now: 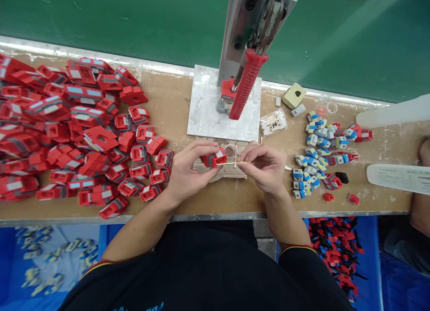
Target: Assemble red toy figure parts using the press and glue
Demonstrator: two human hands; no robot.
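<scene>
My left hand (190, 168) grips a small red and grey plastic part (215, 158) between thumb and fingers. In my right hand (264, 163) a cotton swab (231, 163) is pinched, its tip reaching the right end of the red part. Just behind the swab sits a small clear round dish (231, 151), on a torn piece of cardboard (220, 172). Beyond both hands stands a toggle press with a red handle (247, 85) on a pale metal plate (204, 105); another red piece lies under its plunger.
Many red parts (90, 136) are heaped on the left of the bench. To the right lie a bag of cotton swabs (273, 121), a yellowish block (294, 95) and blue-and-white pieces (312, 163). Blue bins (369, 239) stand below the edge. Another person's arm (421, 208) shows far right.
</scene>
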